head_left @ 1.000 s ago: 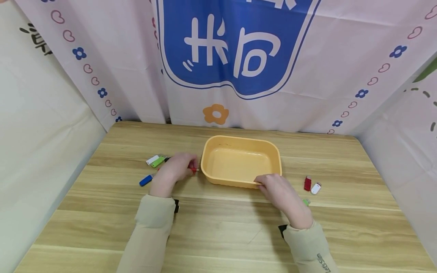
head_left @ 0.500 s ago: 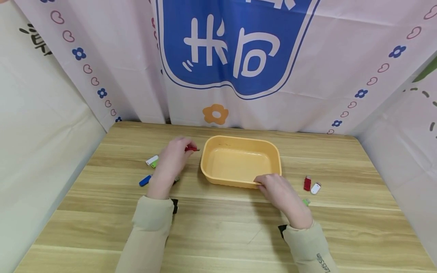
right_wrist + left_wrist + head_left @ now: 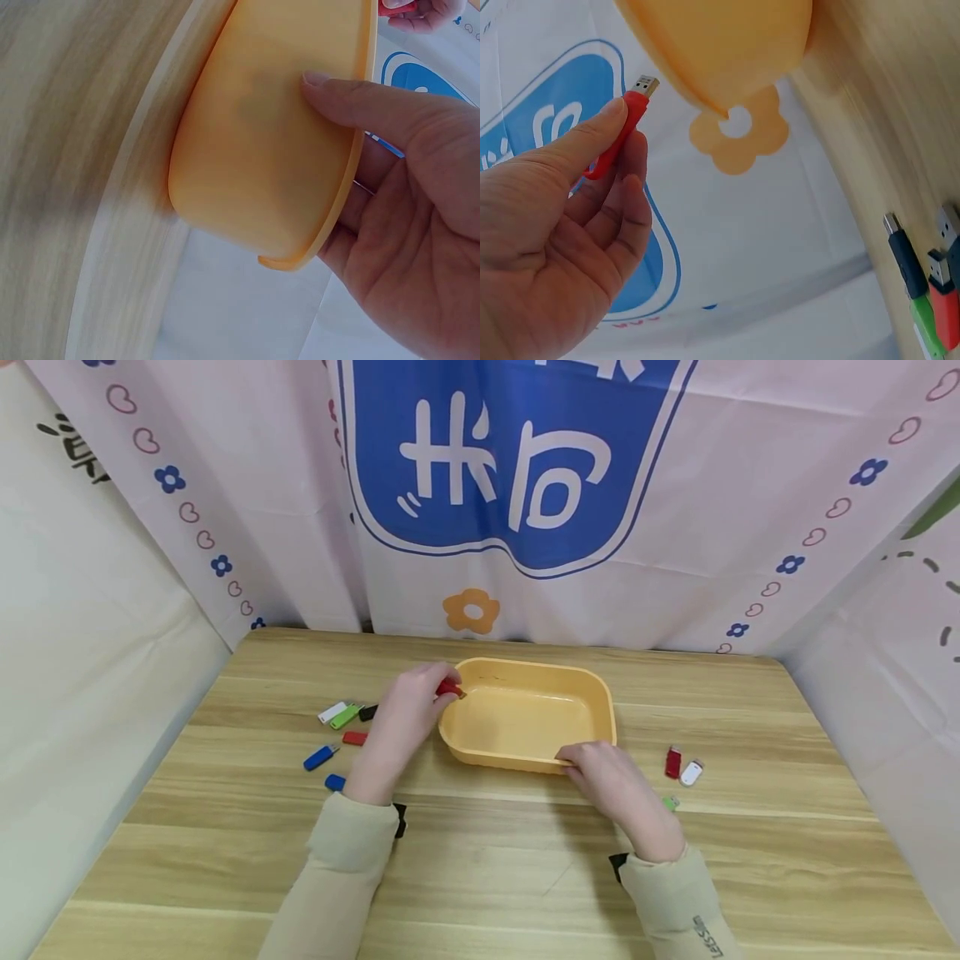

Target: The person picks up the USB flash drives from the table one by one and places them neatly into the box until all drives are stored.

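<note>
Between thumb and fingers my left hand (image 3: 411,706) pinches a red USB stick (image 3: 621,133), its metal plug pointing outward. In the head view that stick overlaps the left rim of a yellow plastic bin (image 3: 525,758). My right hand (image 3: 611,781) grips the bin's near rim toward its right corner. The right wrist view shows the thumb (image 3: 352,101) on the bin's outer wall, with the fingers over the rim on the inner side. The bin's visible floor holds nothing.
Left of the bin lie white (image 3: 333,712), green (image 3: 346,717), black (image 3: 368,713), red (image 3: 355,738) and blue (image 3: 321,757) USB sticks. To the right are a dark red stick (image 3: 673,763), a white one (image 3: 692,773) and a green one (image 3: 671,803). A printed curtain (image 3: 300,568) hangs behind the table.
My left hand has lifted the red USB stick from the table and carried it right to the bin's left rim. The right hand keeps its grip on the bin.
</note>
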{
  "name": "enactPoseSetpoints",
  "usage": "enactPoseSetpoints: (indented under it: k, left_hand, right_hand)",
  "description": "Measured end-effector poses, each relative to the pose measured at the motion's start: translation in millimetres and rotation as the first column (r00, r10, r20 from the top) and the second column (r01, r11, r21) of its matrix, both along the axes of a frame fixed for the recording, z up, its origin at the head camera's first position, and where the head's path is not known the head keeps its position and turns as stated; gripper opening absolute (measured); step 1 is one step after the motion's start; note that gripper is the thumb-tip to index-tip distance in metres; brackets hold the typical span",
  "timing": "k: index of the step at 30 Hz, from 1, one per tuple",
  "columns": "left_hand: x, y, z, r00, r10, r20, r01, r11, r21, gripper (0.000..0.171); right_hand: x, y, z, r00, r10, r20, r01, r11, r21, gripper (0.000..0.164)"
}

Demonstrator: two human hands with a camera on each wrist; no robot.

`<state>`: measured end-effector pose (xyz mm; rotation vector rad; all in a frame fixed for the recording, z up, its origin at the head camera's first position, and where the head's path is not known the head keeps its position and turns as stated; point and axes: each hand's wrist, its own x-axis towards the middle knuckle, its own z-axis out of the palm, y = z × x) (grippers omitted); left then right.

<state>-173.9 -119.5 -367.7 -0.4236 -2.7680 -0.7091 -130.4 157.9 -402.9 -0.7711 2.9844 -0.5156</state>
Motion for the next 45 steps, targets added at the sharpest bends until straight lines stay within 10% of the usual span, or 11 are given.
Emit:
enactPoseSetpoints:
  k: [21,45]
  left_hand:
    - [-1.8,27.3,-21.8,0.991,-0.117,0.066,0.127,0.979,-0.157,0.009]
    - [-31.1,37.5,-32.3,0.963,-0.238,0.124,0.265,0.914,-0.306,0.015]
  right_hand:
    - [-2.9,-1.3,1.9,1.0,0.0,0.024,0.0,1.0,-0.014,0.011]
    - [-1.6,-0.4,-0.4,1.0,-0.004,0.029,0.005,1.0,-0.012,0.011]
